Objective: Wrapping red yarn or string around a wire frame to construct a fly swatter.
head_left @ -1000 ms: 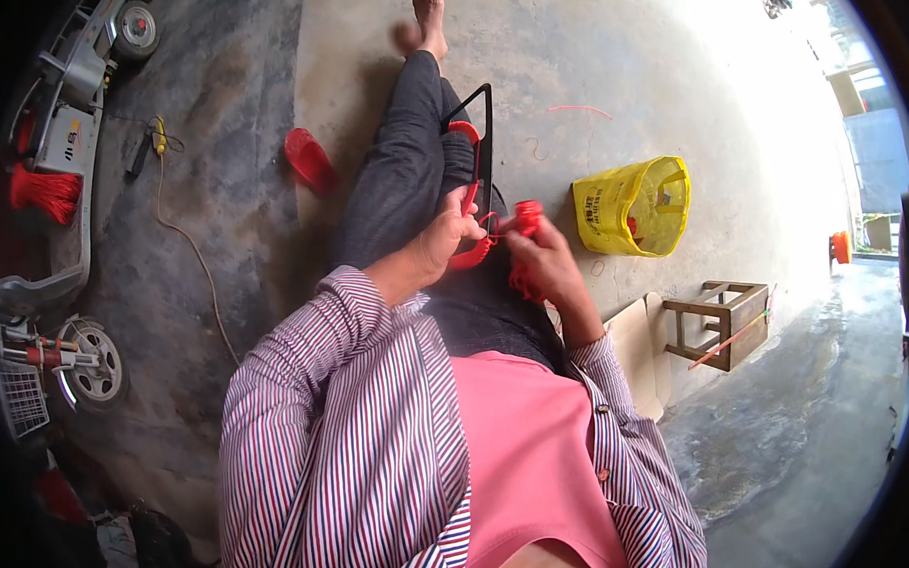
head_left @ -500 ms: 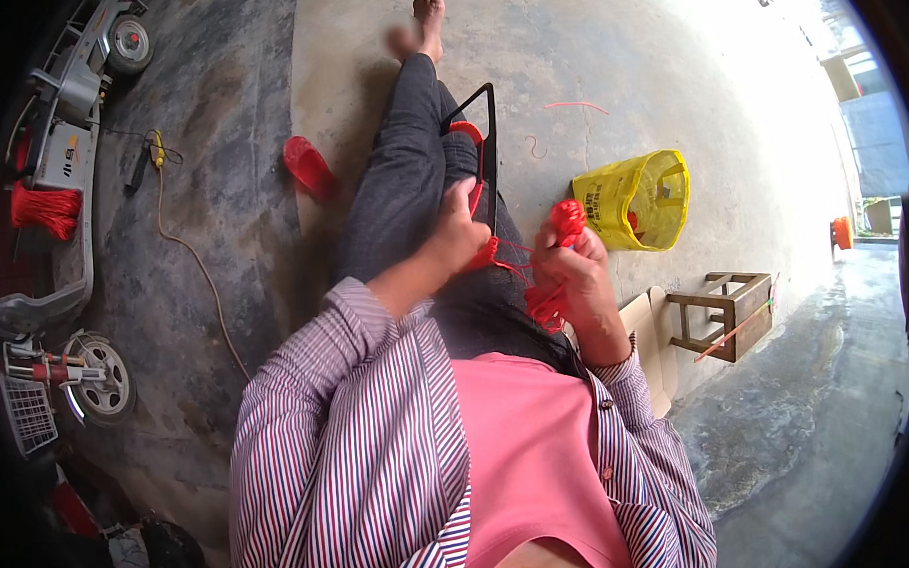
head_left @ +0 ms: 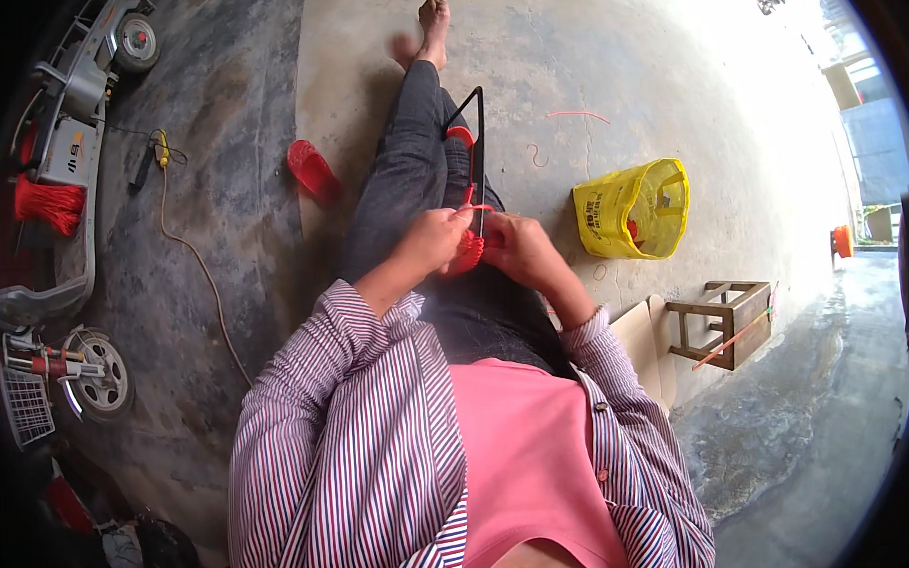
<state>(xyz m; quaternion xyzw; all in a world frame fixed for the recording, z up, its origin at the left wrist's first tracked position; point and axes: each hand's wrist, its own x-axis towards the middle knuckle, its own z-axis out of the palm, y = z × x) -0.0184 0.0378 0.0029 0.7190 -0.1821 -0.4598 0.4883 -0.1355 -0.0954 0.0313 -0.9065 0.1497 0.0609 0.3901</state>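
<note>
A thin black metal frame (head_left: 481, 113) lies along my thighs, partly wrapped in red cord. Near its lower end a thick band of red cord wrapping (head_left: 462, 260) shows between my hands. My left hand (head_left: 428, 241) is closed, its thumb and finger pinching a strand of red cord (head_left: 478, 206) beside the frame. Just across from it, my right hand (head_left: 521, 250) has its fingers bent in against the frame's right bar and the cord there. What lies inside the right hand's fingers is mostly hidden.
A yellow bag-like bin (head_left: 600, 219) stands on the floor to the right, with a wooden stool (head_left: 744, 322) and cardboard (head_left: 639, 343) nearer. Left of my legs are a red slipper (head_left: 313, 171), a cable (head_left: 195, 251) and a vehicle carrying red cord (head_left: 49, 205).
My right hand has come left from beside my thigh to the frame. The red cord bundle it held no longer shows. My left hand has shifted slightly left and now pinches a strand.
</note>
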